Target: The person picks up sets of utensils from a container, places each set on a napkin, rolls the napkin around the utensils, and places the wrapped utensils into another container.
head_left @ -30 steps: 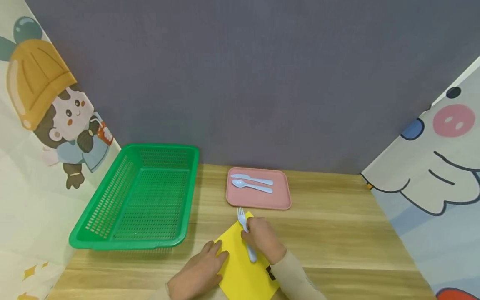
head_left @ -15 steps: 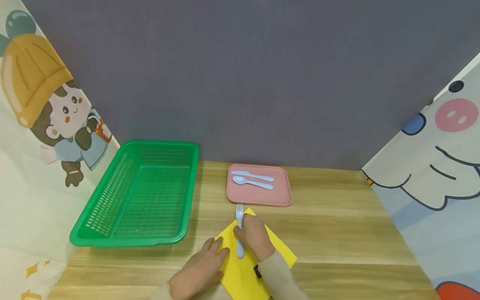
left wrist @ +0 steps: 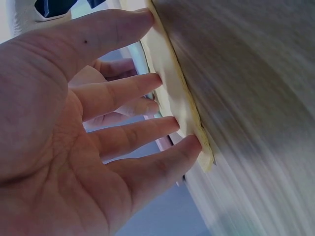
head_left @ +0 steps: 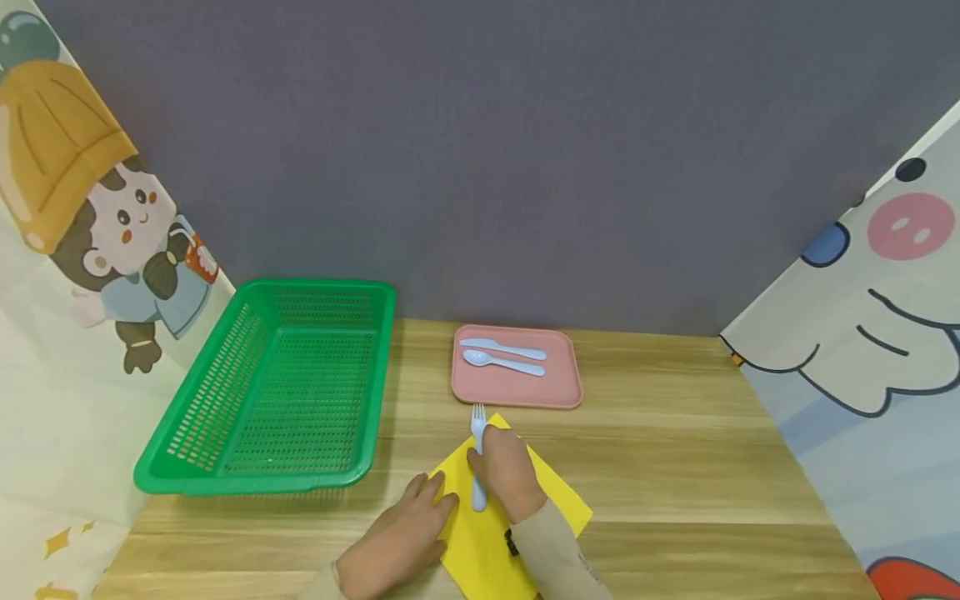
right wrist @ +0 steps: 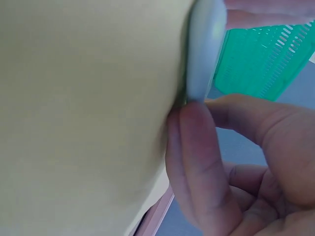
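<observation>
My right hand [head_left: 510,475] pinches the light blue fork [head_left: 478,427] between thumb and fingers. The fork lies on a yellow square napkin [head_left: 480,560], tines past its far edge toward the pink tray. In the right wrist view, the fork's handle [right wrist: 204,49] shows between hand and yellow surface. My left hand [head_left: 397,533] rests its fairly straight, spread fingertips on the napkin's left side. The left wrist view shows those fingertips touching the napkin's edge [left wrist: 170,73], with the other hand behind. Part of the napkin is hidden under the right forearm.
A pink tray [head_left: 517,395] stands just beyond the napkin, bearing a light blue knife [head_left: 502,347] and spoon [head_left: 506,363]. The green perforated basket [head_left: 300,400] sits at the left. A grey panel [head_left: 480,167] borders the wooden table [head_left: 675,467] at the back.
My right hand has moved slightly left with the fork, which now points straighter away from me. More of the napkin's right corner shows. The left hand stays on the napkin.
</observation>
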`<state>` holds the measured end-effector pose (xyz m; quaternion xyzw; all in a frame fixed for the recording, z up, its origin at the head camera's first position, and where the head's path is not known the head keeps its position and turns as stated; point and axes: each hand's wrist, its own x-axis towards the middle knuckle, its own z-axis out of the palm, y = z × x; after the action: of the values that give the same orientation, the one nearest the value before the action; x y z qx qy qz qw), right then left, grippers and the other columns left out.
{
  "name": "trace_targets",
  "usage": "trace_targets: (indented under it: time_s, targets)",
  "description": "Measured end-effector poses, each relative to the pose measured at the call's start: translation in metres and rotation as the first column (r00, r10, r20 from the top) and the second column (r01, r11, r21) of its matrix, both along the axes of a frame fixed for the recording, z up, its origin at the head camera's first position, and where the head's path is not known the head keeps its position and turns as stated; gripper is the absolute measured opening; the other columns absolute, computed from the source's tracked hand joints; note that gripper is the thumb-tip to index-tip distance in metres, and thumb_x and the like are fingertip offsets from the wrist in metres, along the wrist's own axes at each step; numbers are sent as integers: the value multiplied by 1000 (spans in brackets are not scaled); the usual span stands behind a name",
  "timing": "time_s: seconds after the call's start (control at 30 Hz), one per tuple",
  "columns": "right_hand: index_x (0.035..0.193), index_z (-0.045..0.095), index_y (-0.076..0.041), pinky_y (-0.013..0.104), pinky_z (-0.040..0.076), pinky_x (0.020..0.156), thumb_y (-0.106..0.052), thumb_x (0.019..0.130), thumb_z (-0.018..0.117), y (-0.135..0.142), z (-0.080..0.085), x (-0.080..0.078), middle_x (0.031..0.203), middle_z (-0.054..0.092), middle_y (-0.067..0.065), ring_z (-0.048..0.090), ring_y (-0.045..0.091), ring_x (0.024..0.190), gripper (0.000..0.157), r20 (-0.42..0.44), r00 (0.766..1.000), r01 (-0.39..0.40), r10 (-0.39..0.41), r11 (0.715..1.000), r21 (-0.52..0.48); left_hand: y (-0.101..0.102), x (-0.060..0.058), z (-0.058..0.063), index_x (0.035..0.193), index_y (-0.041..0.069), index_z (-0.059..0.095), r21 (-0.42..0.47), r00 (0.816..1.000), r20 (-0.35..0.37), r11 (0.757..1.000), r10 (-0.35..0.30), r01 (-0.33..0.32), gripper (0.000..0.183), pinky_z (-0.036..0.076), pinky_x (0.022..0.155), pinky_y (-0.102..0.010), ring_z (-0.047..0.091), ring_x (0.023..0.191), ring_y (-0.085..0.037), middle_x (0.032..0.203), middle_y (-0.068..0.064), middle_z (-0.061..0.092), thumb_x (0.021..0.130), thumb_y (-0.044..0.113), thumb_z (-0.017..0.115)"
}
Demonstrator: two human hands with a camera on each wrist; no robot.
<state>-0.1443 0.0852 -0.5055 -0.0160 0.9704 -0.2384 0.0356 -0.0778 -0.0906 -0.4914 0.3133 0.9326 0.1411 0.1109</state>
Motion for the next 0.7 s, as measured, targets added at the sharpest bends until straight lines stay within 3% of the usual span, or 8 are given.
trace_targets:
  time_s: [0.3,0.7]
  targets:
    - [70,55,-7,25,44,45,-15,89,73,4,0,0,58,50,-1,49,12,50,27,-11,1000,-23,23,999,-39,0,0,-2,130,4,61,-7,1000,6,1000,-1,1,51,44,103,-53,45,128,-47,143,-24,47,86,22,79]
    - [69,53,-7,25,39,42,-16,89,74,8,0,3,57,48,0,44,12,49,30,-20,999,-46,46,999,-16,0,0,-2,129,4,61,2,1000,-10,1000,-5,5,51,44,102,-53,46,127,-47,141,-24,49,84,21,80]
